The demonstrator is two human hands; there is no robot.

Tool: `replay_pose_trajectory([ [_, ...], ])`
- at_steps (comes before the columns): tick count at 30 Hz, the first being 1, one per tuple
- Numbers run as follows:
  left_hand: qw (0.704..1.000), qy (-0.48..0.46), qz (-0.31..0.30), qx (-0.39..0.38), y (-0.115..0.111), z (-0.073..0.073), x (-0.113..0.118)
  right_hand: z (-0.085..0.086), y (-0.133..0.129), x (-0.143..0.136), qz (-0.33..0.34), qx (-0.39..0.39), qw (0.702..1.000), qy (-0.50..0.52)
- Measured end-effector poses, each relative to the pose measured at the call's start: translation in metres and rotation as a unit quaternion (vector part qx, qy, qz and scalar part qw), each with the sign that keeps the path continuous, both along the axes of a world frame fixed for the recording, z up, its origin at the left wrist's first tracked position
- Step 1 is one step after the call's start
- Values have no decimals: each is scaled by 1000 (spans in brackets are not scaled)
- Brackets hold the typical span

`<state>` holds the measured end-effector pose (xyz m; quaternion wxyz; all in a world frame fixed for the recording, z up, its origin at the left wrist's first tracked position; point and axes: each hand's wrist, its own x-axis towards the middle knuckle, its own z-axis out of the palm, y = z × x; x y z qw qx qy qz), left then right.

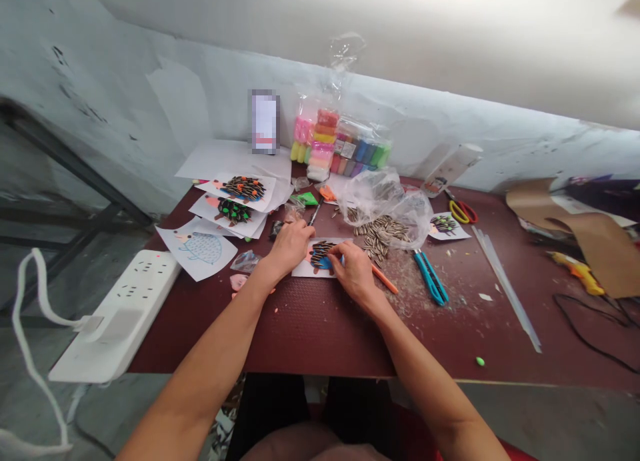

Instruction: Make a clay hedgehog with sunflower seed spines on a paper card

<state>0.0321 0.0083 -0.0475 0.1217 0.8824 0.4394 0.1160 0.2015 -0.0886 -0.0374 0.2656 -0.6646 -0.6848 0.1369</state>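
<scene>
Left hand [294, 243]: fingers bent, resting at the upper left edge of the hedgehog card [301, 270]; grip on it cannot be told. Right hand [354, 267]: thumb and forefinger narrowed together at the right side of the card; whether a seed sits between them cannot be made out. The card lies flat on the desk [310, 334] between the two hands, its blue body partly covered with dark striped seeds, peach head nearest the left hand.

Beyond and right of the right hand: loose seed pile [375, 234], with a clear plastic bag [413, 214] over part of it. Just beside the right hand, an orange stick [386, 280]; farther right, a turquoise-handled tool [431, 279], then clear sticks [507, 291]. Well to the right, a yellow glue gun [580, 273]. Scissors [464, 212] with red and yellow handles lie beyond the tool, near a small seeded card [447, 226].

Left of and beyond the left hand: two overlapping cards with seeded hedgehogs, one orange-dotted [243, 187], one green-dotted [233, 211]; nearer, a blue outline drawing [204, 249]. Straight beyond the hands: bagged coloured clay [323, 147] against the wall
</scene>
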Motion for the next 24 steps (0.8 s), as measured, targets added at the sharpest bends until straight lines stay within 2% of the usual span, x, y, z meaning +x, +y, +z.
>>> replay_pose_trajectory([
  [24, 1000, 15, -9, 2, -1, 5, 1, 3, 0, -13, -9, -23, 994, -102],
])
